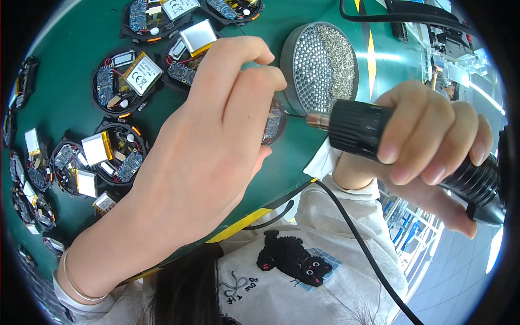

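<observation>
My right hand (pixel 433 141) is wrapped round a black electric screwdriver (pixel 357 127) with a ribbed collar and a copper-coloured nose. Its thin bit points left, with the tip close to the rim of a small round circuit-board assembly (pixel 274 123). My left hand (pixel 211 130) lies over that assembly with bent fingers, the thumb at its near edge and the fingers curled on the far side. The palm hides most of the assembly, so the exact grip is partly out of sight. Just beyond the bit stands a round grey dish (pixel 290 70), a perforated plate and many tiny silver screws (pixel 338 65) inside it.
Several round black housings (pixel 127 81) with blue boards and silver battery pouches lie on the green mat (pixel 292 162), left and far. A black cable (pixel 357 233) runs past my lap. Yellow-black tape (pixel 241 225) edges the table; another cable (pixel 401 17) crosses far right.
</observation>
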The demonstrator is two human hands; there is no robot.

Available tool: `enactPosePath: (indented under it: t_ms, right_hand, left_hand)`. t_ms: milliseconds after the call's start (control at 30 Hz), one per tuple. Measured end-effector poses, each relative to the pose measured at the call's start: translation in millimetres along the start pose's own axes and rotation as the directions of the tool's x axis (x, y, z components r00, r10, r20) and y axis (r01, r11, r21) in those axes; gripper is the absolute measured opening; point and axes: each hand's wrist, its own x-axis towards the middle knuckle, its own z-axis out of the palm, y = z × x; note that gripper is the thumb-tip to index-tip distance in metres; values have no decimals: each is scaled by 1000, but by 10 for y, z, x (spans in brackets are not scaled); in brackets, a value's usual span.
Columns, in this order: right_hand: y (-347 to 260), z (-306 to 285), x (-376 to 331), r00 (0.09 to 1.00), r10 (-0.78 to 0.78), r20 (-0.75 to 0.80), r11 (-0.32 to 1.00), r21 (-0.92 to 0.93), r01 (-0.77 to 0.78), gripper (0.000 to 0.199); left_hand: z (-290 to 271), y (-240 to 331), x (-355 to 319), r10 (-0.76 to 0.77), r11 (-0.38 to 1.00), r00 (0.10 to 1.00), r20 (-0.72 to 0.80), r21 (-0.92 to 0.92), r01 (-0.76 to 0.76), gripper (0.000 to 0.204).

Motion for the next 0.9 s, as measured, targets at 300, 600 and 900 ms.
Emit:
enactPosePath:
  t_ms: [300, 600, 900]
  right_hand:
    - [33, -69, 23, 998, 40, 45, 999, -13, -39, 75]
    - [23, -55, 55, 984, 48, 171, 997, -70, -36, 81]
    - [67, 2, 57, 988, 47, 149, 996, -88, -34, 77]
  left_hand:
    - [16, -14, -21, -31, 999, 999, 26, -27, 32, 58]
    - [26, -5, -2, -4, 1000, 1000, 14, -14, 4, 56]
    - [5, -2, 11, 41, 998, 999, 19, 43, -42, 54]
